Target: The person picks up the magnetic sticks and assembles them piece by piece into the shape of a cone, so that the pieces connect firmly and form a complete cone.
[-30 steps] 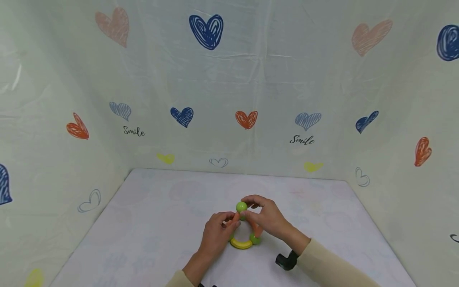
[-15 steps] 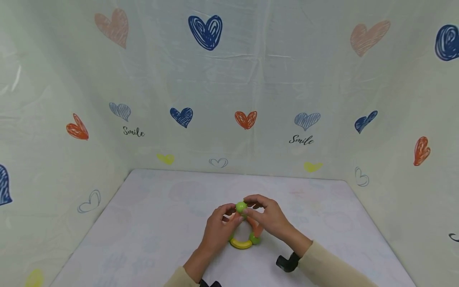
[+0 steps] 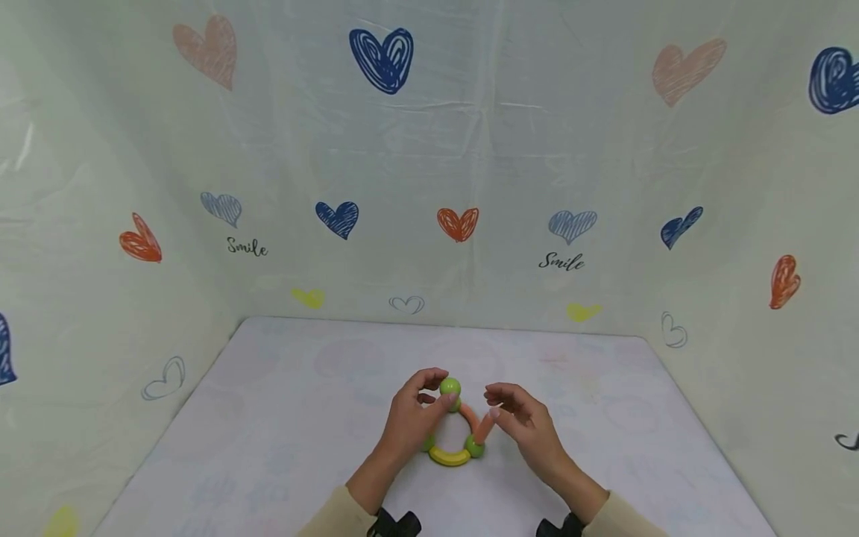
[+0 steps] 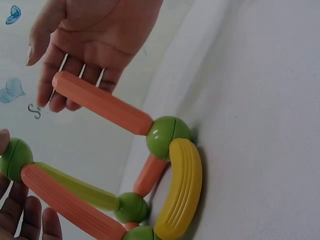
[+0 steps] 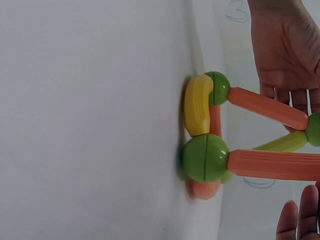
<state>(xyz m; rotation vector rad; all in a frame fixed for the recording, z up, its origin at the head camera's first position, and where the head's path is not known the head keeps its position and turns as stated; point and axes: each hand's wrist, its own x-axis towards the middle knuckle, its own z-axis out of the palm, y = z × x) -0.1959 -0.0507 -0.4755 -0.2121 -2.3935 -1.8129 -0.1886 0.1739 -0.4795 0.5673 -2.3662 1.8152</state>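
My left hand [image 3: 411, 418] pinches the green ball [image 3: 450, 386] at the top of a frame of rods and balls. An orange rod and a yellow-green rod [image 4: 80, 187] slope down from that ball to the base. The base ring includes a yellow curved rod [image 3: 450, 457], further green balls and orange pieces. From the right-hand green ball [image 3: 474, 447] a second orange rod [image 4: 102, 102] slants up, its upper end free of any ball. Beside that end is my right hand [image 3: 533, 429], fingers loosely extended, thumb near the tip; whether it touches cannot be told.
The frame stands on a white-covered table [image 3: 322, 395]. Behind and at both sides hangs a pale curtain [image 3: 429, 149] printed with hearts and "Smile". Black camera mounts [image 3: 396, 524] sit at both wrists.
My left hand has moved up from the orange rod onto the top green ball. My right hand has let go of that ball and shifted right to the slanting orange rod.
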